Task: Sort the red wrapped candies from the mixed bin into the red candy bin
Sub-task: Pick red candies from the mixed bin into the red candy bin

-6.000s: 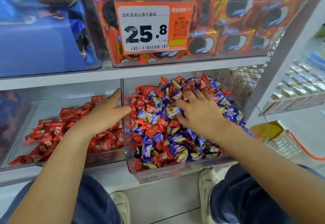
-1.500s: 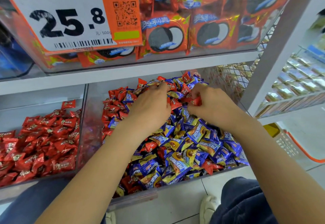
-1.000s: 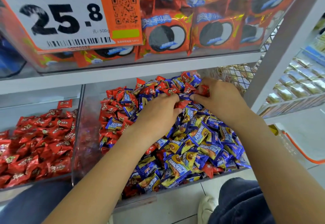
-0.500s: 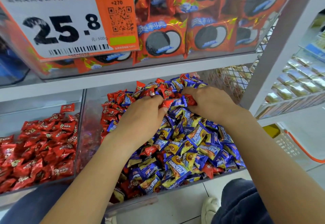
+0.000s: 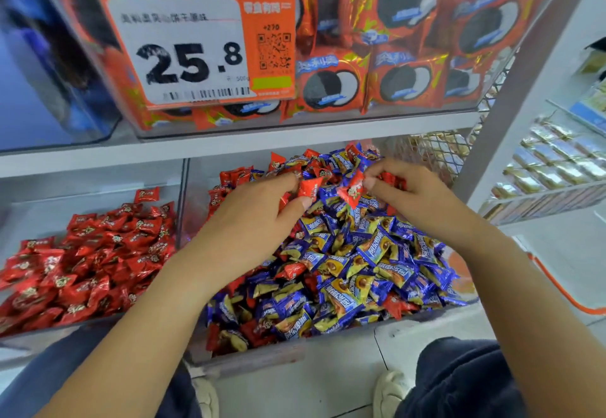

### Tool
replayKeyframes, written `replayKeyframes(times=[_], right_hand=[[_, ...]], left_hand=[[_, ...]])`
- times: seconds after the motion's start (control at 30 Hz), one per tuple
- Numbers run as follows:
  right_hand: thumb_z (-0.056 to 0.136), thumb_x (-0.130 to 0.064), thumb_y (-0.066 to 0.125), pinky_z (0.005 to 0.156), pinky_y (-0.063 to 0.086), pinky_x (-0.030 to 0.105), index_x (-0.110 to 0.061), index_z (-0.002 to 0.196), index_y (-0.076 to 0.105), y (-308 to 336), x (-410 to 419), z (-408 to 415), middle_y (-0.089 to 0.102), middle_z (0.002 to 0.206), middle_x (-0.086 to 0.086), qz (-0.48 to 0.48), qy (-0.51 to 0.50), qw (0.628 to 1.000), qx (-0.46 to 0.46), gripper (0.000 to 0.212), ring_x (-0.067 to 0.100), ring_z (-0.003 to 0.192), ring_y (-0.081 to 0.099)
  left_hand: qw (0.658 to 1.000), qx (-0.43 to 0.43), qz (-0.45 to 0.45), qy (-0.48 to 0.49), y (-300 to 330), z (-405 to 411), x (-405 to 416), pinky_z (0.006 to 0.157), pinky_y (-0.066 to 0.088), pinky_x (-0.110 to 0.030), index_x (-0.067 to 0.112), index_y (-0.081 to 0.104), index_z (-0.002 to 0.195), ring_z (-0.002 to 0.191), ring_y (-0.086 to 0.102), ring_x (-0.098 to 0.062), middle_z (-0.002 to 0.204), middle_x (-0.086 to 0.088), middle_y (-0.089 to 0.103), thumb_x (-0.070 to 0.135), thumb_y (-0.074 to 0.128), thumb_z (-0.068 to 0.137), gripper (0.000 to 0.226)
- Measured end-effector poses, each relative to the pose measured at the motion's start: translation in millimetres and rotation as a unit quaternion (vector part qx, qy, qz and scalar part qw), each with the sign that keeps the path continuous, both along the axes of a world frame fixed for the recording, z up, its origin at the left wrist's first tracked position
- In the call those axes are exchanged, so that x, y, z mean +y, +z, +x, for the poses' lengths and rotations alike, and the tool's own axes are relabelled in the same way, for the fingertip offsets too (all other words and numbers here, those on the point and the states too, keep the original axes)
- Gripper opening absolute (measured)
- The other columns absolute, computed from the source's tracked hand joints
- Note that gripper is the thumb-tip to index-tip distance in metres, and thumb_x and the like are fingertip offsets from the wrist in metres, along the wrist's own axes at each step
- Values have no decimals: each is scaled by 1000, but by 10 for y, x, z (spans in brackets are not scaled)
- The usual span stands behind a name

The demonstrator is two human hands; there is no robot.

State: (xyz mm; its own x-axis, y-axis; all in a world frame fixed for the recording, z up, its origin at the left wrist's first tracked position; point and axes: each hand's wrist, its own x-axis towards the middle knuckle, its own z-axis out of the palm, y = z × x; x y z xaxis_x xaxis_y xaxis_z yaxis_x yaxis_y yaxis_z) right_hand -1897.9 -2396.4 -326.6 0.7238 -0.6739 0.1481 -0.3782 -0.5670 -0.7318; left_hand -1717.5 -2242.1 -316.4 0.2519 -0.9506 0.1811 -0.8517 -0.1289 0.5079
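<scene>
Head camera looks down on two bare forearms reaching from the bottom corners over dark trouser knees (image 5: 459, 381) and pale shoes (image 5: 390, 388) on a grey tiled floor (image 5: 328, 381).

Nearest, below the wrists, sits the clear plastic mixed bin (image 5: 249, 357), heaped with blue-and-yellow wrapped candies (image 5: 357, 273) with red ones scattered among them. Left of the left wrist, past a clear dividing wall, the clear red candy bin (image 5: 19, 335) holds a layer of red wrapped candies (image 5: 98, 260) only.

Farther up, over the back half of the heap, the left hand (image 5: 259, 211) has thumb and forefinger closed on a red wrapped candy (image 5: 309, 188), the other fingers curled under the palm; whether they hold more I cannot tell. Just beside it, the right hand (image 5: 413, 194) pinches a second red wrapped candy (image 5: 352, 189) between thumb and forefinger, and more red wrapper (image 5: 392, 180) shows inside its curled fingers. The two pinched candies hang just above the pile, close together but apart, between the two sets of fingertips.

Beyond the fingertips the heap rises to the bin's back, with a metal mesh panel (image 5: 433, 152) to the right. Above runs a grey shelf edge (image 5: 229, 145), carrying a clear bin of red sandwich-cookie packets (image 5: 331, 83) with an orange-and-white price label reading 25.8 (image 5: 193, 47). Right of the right hand stands a grey upright post (image 5: 511, 89), and beyond it are shelves of small silvery packets (image 5: 554, 158).
</scene>
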Motion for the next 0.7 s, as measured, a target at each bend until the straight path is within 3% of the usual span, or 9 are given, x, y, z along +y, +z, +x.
replayKeyframes(times=[0.1,0.17,0.23,0.33,0.4,0.5,0.57,0.63,0.7], right_hand=[[94,-31,52,49,38,17,-31,92,58,19,285,71,58,63,-4,53,41,998,-12,7,5,47,45],[94,-31,52,50,38,15,-30,92,58,54,519,184,57,65,-1,70,69,994,-39,7,4,50,46],[93,-32,52,51,38,14,-28,92,59,95,784,358,56,65,3,79,97,991,-53,8,4,52,46],[94,-38,51,54,38,20,-30,93,57,142,1162,748,58,68,9,29,158,986,-34,9,9,54,44],[94,-40,50,60,42,26,-32,97,57,163,1356,1060,61,67,3,-27,189,982,-6,11,8,57,51],[95,-41,49,69,45,33,-30,106,59,164,1584,1529,61,71,-3,-100,212,971,36,19,14,68,57],[93,-41,52,68,43,32,-31,114,58,159,1663,1755,57,68,-5,-99,227,967,57,23,14,67,54],[92,-41,55,73,42,27,-34,131,49,157,1640,1892,61,82,-11,-99,231,963,102,40,12,78,56],[90,-37,60,73,40,23,-37,138,40,160,1547,1954,64,100,-6,-78,227,964,112,52,8,80,55]], left_hand=[[999,43,-9,-11,54,193,367,61,41,-29,38,51,81,67,56,-9,72,5,61,55,45,92,21],[996,83,-18,7,56,394,642,68,45,-25,38,54,83,71,59,-5,76,8,66,65,46,86,28],[991,117,-32,52,30,626,907,63,39,-15,34,57,79,65,55,2,71,17,63,60,53,85,27],[983,121,-37,131,-128,997,1202,59,34,-19,26,58,74,59,46,-7,63,5,57,48,57,87,25],[977,121,-26,173,-236,1215,1327,64,37,-24,28,59,73,61,48,-10,65,7,58,60,60,80,33],[966,160,-7,205,-355,1452,1450,71,41,-32,29,64,72,69,54,-10,71,11,63,70,50,63,44],[956,192,-1,221,-381,1529,1516,74,43,-35,31,66,71,69,53,-10,71,9,64,64,56,60,36],[943,227,8,244,-417,1590,1574,75,45,-35,24,69,82,72,55,-12,78,-2,67,55,64,65,36],[930,250,9,270,-426,1635,1610,65,42,-27,17,67,92,69,53,-12,78,-4,65,42,71,79,28]])
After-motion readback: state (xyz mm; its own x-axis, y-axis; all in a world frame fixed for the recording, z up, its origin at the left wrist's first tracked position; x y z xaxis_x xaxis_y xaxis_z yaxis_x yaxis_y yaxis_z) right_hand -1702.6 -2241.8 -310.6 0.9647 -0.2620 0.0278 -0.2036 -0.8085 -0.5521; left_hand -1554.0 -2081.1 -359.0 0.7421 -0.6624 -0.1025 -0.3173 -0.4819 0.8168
